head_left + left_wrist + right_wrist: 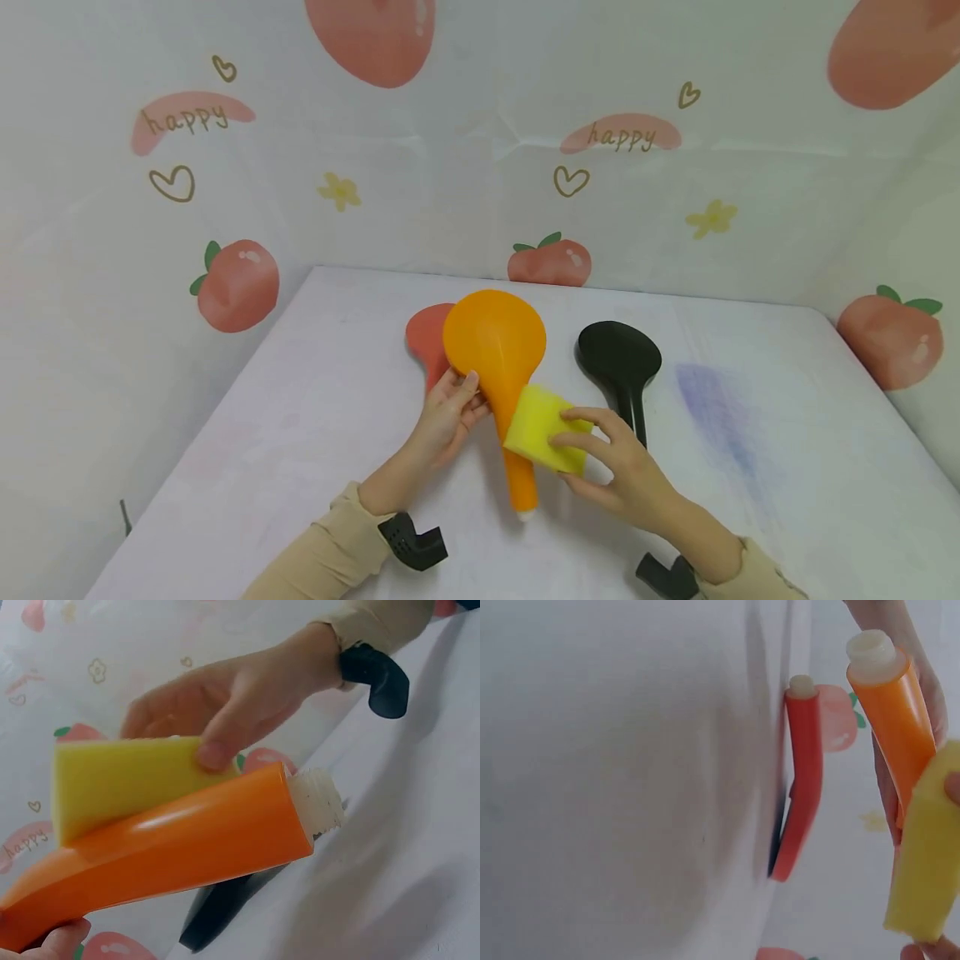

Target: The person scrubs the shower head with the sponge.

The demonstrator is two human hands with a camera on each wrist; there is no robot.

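Orange shower head (501, 375), central, held above the white table (315, 433) with its round head directed away from the person and its handle (195, 840) toward the person. At the handle's near end a pale threaded tip (319, 802) is exposed. A yellow sponge (536, 425) is laid against the handle, its broad face meeting the orange surface along the side; the step in hand is judged to be a wiping of the handle. The neck is gripped by the left hand (448, 417), the thumb being placed at the edge and the fingers behind. The sponge is pinched between thumb and fingers of the right hand (618, 467).

For good execution, the neck should be kept firmly supported, since the handle could be swung aside by an off-centre push. Light, even pressure should be applied lengthwise, and the sponge should be turned around the handle so that the underside is also reached. Care is advised at the threaded tip, where the foam could be snagged.

Farther out, a red shower head (427, 337) is partly hidden behind the orange one, and a black shower head (618, 354) is seen beyond the right hand. The whole is backed by a fruit-printed sheet (420, 150).
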